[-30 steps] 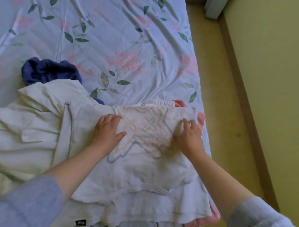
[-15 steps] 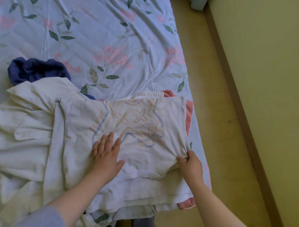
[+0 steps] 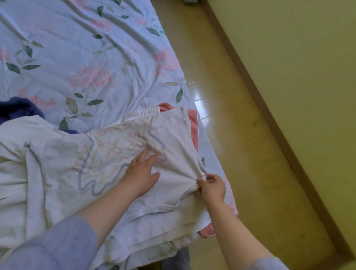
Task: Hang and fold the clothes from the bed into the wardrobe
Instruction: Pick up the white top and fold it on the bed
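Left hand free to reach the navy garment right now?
Probably yes: the left hand lies flat on the white T-shirt, gripping nothing, and only low white clothing lies between it and the navy garment.

to the right i see a wooden floor, yellowish brown with a glossy finish, running diagonally from the top of the view down to the bottom right. a bright patch of glare sits on its boards, and a small dark scuff shows further right. a brown skirting board edges the floor where it meets a plain pale yellow-green wall. at the very top edge a sliver of some white object pokes in; i can't tell what it is.
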Demonstrator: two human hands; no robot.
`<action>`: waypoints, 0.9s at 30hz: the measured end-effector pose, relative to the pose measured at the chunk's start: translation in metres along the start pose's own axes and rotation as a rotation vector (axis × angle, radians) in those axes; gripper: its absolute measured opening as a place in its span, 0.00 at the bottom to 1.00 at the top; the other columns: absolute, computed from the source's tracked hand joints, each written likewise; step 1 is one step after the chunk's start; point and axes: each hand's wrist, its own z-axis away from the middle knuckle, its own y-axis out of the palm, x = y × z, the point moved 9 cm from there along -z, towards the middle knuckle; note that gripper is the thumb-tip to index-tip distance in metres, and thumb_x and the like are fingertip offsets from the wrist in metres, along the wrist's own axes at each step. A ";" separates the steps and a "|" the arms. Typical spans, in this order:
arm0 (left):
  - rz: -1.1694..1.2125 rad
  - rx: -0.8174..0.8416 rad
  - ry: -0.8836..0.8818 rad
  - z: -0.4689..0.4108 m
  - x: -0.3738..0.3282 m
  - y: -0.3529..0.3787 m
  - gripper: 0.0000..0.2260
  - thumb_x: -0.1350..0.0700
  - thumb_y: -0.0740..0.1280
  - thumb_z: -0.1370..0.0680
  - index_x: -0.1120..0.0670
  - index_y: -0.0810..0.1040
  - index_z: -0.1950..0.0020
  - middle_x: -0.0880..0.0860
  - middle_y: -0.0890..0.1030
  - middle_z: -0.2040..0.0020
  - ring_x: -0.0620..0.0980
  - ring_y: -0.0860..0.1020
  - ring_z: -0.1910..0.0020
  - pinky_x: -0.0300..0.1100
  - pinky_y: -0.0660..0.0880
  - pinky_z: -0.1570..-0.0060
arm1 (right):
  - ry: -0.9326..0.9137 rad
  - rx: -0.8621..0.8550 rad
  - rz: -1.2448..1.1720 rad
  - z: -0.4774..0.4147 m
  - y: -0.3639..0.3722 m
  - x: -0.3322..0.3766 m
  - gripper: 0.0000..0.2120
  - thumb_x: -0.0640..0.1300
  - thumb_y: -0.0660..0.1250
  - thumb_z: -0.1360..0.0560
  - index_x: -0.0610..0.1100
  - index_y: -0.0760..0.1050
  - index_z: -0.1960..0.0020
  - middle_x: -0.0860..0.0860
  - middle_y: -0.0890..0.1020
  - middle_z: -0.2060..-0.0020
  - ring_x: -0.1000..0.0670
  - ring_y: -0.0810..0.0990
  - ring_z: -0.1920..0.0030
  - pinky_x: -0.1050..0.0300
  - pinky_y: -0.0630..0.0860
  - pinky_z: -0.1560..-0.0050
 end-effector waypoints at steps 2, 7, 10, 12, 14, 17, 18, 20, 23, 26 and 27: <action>-0.050 0.058 -0.042 -0.005 -0.001 0.005 0.28 0.46 0.63 0.21 0.47 0.58 0.23 0.56 0.52 0.22 0.59 0.56 0.25 0.49 0.60 0.28 | -0.016 -0.007 0.032 -0.004 -0.004 -0.002 0.06 0.39 0.71 0.28 0.44 0.77 0.53 0.49 0.83 0.60 0.45 0.83 0.54 0.44 0.79 0.46; -0.048 -0.115 0.028 -0.021 -0.023 -0.021 0.15 0.52 0.66 0.24 0.57 0.77 0.40 0.59 0.71 0.42 0.60 0.73 0.44 0.47 0.70 0.44 | 0.000 0.007 0.030 -0.007 -0.012 -0.016 0.04 0.38 0.72 0.28 0.44 0.78 0.57 0.46 0.84 0.61 0.44 0.84 0.55 0.47 0.79 0.46; -0.067 -0.105 0.123 -0.033 -0.042 -0.030 0.14 0.54 0.68 0.25 0.58 0.77 0.42 0.59 0.72 0.45 0.60 0.73 0.46 0.48 0.70 0.46 | 0.022 0.038 -0.075 -0.003 -0.010 -0.020 0.04 0.36 0.70 0.27 0.43 0.79 0.54 0.44 0.85 0.58 0.43 0.84 0.53 0.47 0.79 0.44; -0.065 -0.086 0.144 -0.034 -0.050 -0.030 0.14 0.54 0.68 0.25 0.59 0.76 0.43 0.59 0.72 0.45 0.60 0.73 0.46 0.48 0.71 0.46 | -0.009 0.002 -0.038 0.002 -0.017 -0.021 0.06 0.37 0.68 0.27 0.44 0.79 0.51 0.47 0.84 0.56 0.45 0.83 0.52 0.50 0.78 0.45; -0.058 -0.054 0.166 -0.024 -0.055 -0.022 0.13 0.54 0.67 0.25 0.58 0.76 0.43 0.58 0.73 0.45 0.59 0.73 0.45 0.48 0.70 0.46 | -0.077 -0.071 0.163 0.013 -0.030 -0.023 0.08 0.39 0.67 0.27 0.47 0.78 0.49 0.53 0.83 0.53 0.50 0.80 0.51 0.56 0.73 0.44; -0.047 0.042 0.194 0.001 -0.057 0.000 0.16 0.52 0.67 0.24 0.55 0.74 0.37 0.55 0.72 0.41 0.55 0.72 0.40 0.46 0.69 0.41 | -0.178 -0.136 0.499 0.030 -0.045 -0.029 0.15 0.40 0.65 0.28 0.48 0.76 0.42 0.51 0.77 0.45 0.48 0.74 0.41 0.49 0.69 0.38; -0.046 0.066 0.209 0.008 -0.058 0.006 0.18 0.51 0.66 0.23 0.54 0.73 0.35 0.54 0.71 0.39 0.54 0.71 0.39 0.45 0.68 0.39 | -0.200 -0.147 0.532 0.032 -0.051 -0.034 0.17 0.40 0.66 0.28 0.46 0.76 0.40 0.49 0.75 0.43 0.45 0.73 0.39 0.49 0.69 0.38; -0.051 0.088 0.241 0.012 -0.063 0.011 0.19 0.50 0.65 0.22 0.53 0.72 0.32 0.53 0.71 0.37 0.53 0.69 0.36 0.45 0.67 0.37 | -0.177 -0.152 0.471 0.034 -0.064 -0.041 0.14 0.42 0.67 0.26 0.43 0.76 0.41 0.46 0.76 0.44 0.43 0.74 0.43 0.49 0.72 0.42; -0.083 0.068 0.305 0.000 -0.080 0.007 0.19 0.52 0.65 0.22 0.54 0.71 0.32 0.53 0.70 0.36 0.54 0.70 0.37 0.46 0.67 0.38 | -0.101 -0.120 0.354 0.026 -0.077 -0.046 0.10 0.50 0.65 0.23 0.46 0.76 0.60 0.50 0.79 0.62 0.46 0.77 0.59 0.52 0.72 0.60; -0.118 0.004 0.372 -0.023 -0.108 -0.003 0.18 0.55 0.65 0.22 0.56 0.72 0.32 0.56 0.70 0.36 0.57 0.70 0.37 0.47 0.67 0.37 | -0.196 -0.064 0.414 0.019 -0.076 -0.037 0.09 0.49 0.68 0.24 0.50 0.77 0.63 0.53 0.76 0.63 0.50 0.76 0.60 0.58 0.67 0.65; -0.138 -0.015 0.391 -0.032 -0.117 -0.006 0.18 0.56 0.65 0.22 0.57 0.72 0.33 0.56 0.70 0.35 0.58 0.70 0.37 0.48 0.67 0.37 | -0.230 -0.044 0.421 0.020 -0.074 -0.035 0.04 0.48 0.69 0.25 0.50 0.80 0.58 0.54 0.77 0.58 0.51 0.77 0.56 0.59 0.69 0.62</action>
